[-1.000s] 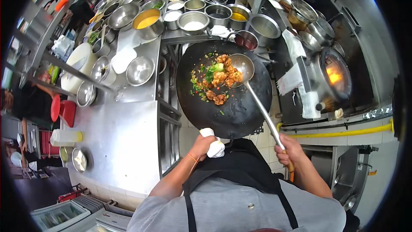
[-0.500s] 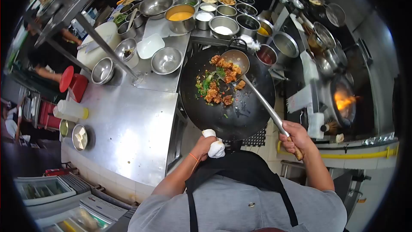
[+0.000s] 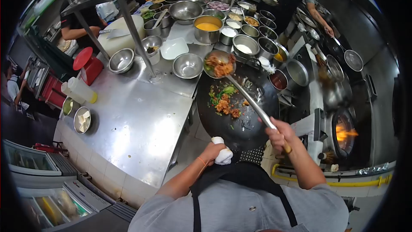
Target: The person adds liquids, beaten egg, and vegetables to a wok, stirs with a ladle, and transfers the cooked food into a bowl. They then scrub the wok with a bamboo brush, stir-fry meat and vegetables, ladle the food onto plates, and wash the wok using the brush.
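Observation:
My right hand (image 3: 281,134) is wrapped round the wooden end of a long metal ladle (image 3: 253,102). Browned, fried-looking pieces (image 3: 221,65) fill its bowl, which hangs over the wok's far left rim, close to an empty steel bowl (image 3: 188,66). Below sits a large dark wok (image 3: 214,122), with more browned pieces (image 3: 224,103) and green bits at its left side. My left hand (image 3: 212,151) is closed on a folded white cloth (image 3: 223,156) at the wok's near edge; any handle under the cloth is hidden.
A white square dish (image 3: 174,49) and a pot of orange liquid (image 3: 207,29) stand beyond the steel table (image 3: 128,124). Flames (image 3: 343,133) burn in a stove at right. A co-worker (image 3: 285,0) holds utensils at the far side; another person (image 3: 77,21) stands at left.
The ladle has moved from inside the wok up and left to its far rim, carrying browned pieces. My right hand has risen with it. The view has turned, shifting the surroundings.

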Motion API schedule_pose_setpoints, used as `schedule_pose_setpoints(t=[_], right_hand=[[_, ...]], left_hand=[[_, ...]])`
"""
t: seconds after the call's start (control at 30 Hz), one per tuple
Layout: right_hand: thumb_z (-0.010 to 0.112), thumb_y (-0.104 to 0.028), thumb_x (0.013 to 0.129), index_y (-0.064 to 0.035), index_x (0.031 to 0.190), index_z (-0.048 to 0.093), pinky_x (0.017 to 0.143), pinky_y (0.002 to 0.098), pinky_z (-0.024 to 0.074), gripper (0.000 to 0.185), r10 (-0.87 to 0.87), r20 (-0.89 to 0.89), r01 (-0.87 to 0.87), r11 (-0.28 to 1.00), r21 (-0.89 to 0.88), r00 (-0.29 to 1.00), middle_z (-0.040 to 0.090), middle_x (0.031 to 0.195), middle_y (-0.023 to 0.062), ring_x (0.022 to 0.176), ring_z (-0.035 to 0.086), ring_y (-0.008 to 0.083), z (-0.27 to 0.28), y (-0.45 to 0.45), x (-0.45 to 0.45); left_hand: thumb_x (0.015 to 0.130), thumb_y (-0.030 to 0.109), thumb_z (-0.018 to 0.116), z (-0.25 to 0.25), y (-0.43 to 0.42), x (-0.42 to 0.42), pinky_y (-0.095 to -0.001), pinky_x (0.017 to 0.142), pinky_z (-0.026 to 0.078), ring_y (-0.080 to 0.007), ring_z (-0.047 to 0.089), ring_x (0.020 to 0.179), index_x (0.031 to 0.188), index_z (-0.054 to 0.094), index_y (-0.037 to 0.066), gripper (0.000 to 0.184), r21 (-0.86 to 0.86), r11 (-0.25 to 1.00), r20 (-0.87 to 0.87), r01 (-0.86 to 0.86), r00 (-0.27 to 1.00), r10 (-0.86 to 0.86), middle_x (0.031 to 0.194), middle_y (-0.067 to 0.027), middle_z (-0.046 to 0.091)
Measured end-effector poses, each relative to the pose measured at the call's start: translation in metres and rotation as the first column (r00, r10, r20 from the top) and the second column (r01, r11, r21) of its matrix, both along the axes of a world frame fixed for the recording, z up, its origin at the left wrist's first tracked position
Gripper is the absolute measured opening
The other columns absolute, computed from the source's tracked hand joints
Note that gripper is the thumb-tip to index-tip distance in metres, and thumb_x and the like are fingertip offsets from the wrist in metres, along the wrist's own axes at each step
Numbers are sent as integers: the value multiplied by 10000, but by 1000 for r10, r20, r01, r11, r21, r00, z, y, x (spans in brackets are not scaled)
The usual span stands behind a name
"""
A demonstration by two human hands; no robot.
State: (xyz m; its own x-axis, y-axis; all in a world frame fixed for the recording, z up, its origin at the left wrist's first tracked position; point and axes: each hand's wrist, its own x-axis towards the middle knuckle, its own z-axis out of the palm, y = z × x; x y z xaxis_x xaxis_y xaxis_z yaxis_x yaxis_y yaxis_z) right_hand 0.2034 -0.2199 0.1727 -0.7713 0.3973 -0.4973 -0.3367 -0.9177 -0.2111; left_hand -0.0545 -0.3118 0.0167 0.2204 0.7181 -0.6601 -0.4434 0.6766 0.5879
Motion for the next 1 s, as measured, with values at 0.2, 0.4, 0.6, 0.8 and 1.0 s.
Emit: schedule_pose_setpoints(t=[0.2,0.4,0.6,0.8,1.0], right_hand=[[394,-325,990,-91,1146,463,290,197,269,290,110,284,-181,954,238,953,414,638,-15,382,319,29,21,98,-113],[512,-273,941,-50,936,497,362,302,358,223,-164,652,-400,672,623,740,464,631,33,428,424,119,-10,133,-222],[529,-221,923,-8,994,533,394,340,411,224,-841,231,-805,-334,491,490,510,617,51,455,497,154,-71,156,-226],[520,-252,936,-62,1112,531,344,282,348,259,-395,605,-373,522,767,691,530,648,25,394,431,112,-7,68,-154],[514,-246,938,-123,1138,505,334,199,285,234,-77,468,-32,975,221,880,478,670,5,397,330,47,35,-61,20]], left_hand=[[761,179,589,27,-5,5,-364,465,486,-235,627,572,843,608,-30,226,-36,998,-133,56,989,-60,707,-124,619],[764,151,573,-7,-17,14,-345,495,496,-205,622,589,834,608,0,171,-60,995,-34,79,996,-81,731,-113,621],[761,122,572,-25,-27,21,-348,557,506,-217,639,643,831,600,-7,150,-82,996,46,43,998,-39,757,-107,624],[832,114,552,-51,-27,33,-346,554,527,-212,641,648,852,592,27,97,-53,999,62,-14,998,17,742,-83,618],[903,183,520,8,-1,59,-330,586,529,-171,617,653,786,586,101,158,-201,975,327,100,945,-29,731,-45,611]])
